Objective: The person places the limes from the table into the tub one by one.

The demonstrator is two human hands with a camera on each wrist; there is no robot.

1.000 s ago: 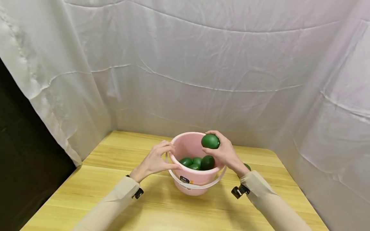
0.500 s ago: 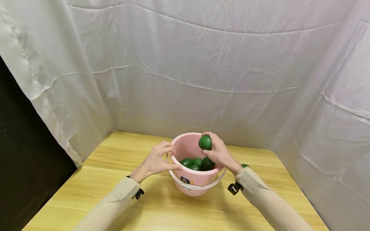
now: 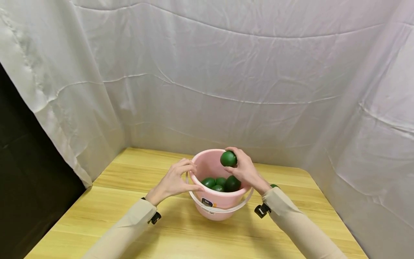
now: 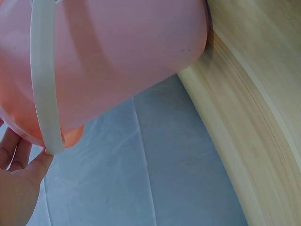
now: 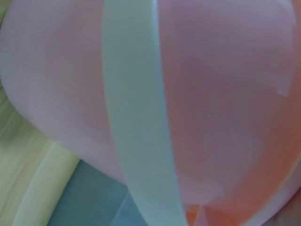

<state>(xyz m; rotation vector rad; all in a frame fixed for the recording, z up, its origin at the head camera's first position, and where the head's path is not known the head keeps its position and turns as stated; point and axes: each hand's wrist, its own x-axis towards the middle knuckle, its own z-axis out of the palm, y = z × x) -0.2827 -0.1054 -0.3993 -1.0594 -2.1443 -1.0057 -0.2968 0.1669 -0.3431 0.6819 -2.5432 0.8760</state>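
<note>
A pink bucket stands on the wooden table, its white handle hanging down across the front. My left hand holds the bucket's rim on the left, thumb along the front edge and fingers at the far side; in the left wrist view its fingertips are right by the handle's joint. Over the right part of the opening, my right hand grips a dark green avocado between thumb and fingers. Several avocados lie in the bottom of the bucket.
Another green avocado lies on the table to the right, mostly hidden behind my right sleeve. White cloth hangs behind and on both sides of the table. A black panel stands at the left.
My right hand has moved a little left with the avocado, which has turned in the grip. The left hand stays at the rim. Avocados inside the bucket look unchanged.
</note>
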